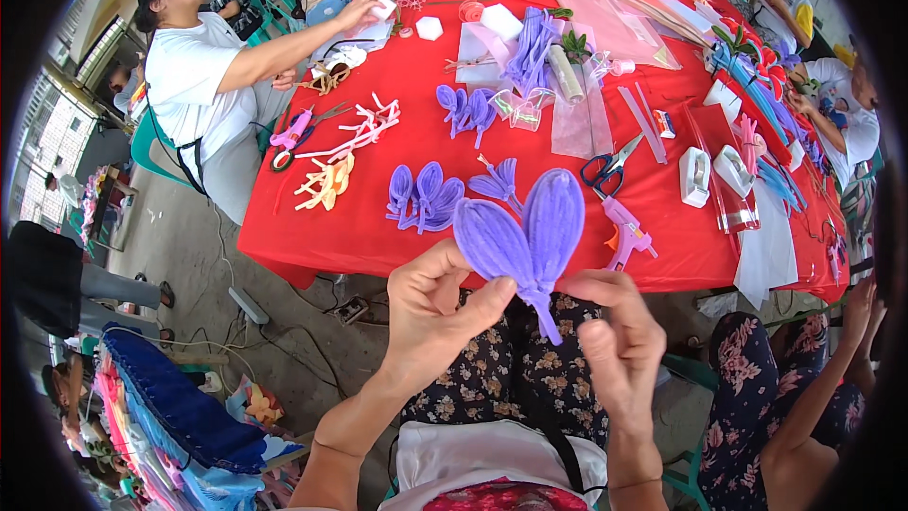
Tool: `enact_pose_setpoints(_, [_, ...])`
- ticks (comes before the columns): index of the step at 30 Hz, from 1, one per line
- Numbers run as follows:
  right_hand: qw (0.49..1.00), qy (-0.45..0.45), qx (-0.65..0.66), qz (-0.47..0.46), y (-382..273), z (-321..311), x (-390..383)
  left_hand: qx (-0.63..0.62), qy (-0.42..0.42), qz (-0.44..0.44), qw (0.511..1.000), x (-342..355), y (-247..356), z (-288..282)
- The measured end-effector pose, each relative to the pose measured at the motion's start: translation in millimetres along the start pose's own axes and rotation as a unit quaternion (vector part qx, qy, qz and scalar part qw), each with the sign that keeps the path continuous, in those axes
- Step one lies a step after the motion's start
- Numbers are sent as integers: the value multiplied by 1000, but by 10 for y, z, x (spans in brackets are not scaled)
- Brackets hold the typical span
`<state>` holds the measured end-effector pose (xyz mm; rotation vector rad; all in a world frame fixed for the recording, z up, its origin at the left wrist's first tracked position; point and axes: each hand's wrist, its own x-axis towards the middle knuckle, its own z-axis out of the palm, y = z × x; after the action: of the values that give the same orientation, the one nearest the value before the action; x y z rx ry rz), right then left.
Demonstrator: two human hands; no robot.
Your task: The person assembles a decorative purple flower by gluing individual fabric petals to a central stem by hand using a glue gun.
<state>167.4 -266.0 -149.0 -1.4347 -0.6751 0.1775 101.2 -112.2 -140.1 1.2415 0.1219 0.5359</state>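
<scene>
Above my lap, my left hand (449, 298) pinches a purple fuzzy two-petal piece (539, 227) with a short twisted stem, thumb at its base. My right hand (619, 341) is just right of the stem, fingers curled loosely with thumb apart; whether its index fingertip touches the piece is unclear. On the red tablecloth (293, 227) beyond lie similar purple petal pieces (426, 199), a smaller purple piece (497, 185), blue-handled scissors (601, 170) and a pink glue gun (624, 232).
A co-worker (199, 76) sits at the left, others at the right, including a person's legs (747, 397). Cream strips (326, 180), white dispensers (695, 178), wrapping sheets (605, 9) and flowers cover the table. Cables (303, 341) cross the floor; folded blue material (180, 397) is at lower left.
</scene>
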Motion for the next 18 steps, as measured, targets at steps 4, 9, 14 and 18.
enact_pose_setpoints(4, [982,-52,164,75,14,103,21,23,-13,10,1000,-30,10,10])
enact_pose_setpoints(9, [974,-26,214,69,46,197,61,70,-29,39,996,-18,35,15])
enact_pose_setpoints(14, [977,3,197,80,5,183,80,100,-52,60,992,24,22,25])
enact_pose_setpoints(18, [993,19,113,19,33,187,94,131,-58,48,988,29,52,25])
